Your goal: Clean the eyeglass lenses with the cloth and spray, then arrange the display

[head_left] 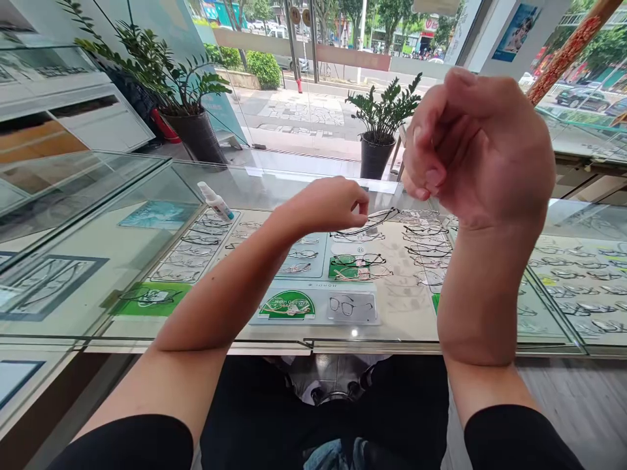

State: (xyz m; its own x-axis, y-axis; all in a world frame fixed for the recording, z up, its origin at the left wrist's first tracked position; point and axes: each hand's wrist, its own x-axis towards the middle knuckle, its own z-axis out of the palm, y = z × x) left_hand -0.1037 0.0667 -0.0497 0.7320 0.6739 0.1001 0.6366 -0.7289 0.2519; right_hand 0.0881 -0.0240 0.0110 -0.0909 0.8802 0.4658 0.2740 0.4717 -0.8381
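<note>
My left hand (336, 203) reaches over the glass counter, palm down, its fingers curled closed. A thin dark pair of glasses (383, 216) sits tilted at its fingertips, apparently held by them; the grip itself is mostly hidden. My right hand (482, 147) is raised higher and nearer the camera at the right, wrist bent. Its fingers are curled in toward the palm, with nothing visible in them. Below both hands, rows of glasses (428, 250) show through the glass. A green display card (289, 304) and a clear-backed pair of glasses (350, 307) lie near the front edge.
A white spray bottle (215, 200) leans at the back left of the counter (196, 344). More glasses (578, 274) lie at the right, and a blue card (157, 214) at the left. Two potted plants (196, 137) (377, 153) stand beyond, before the window.
</note>
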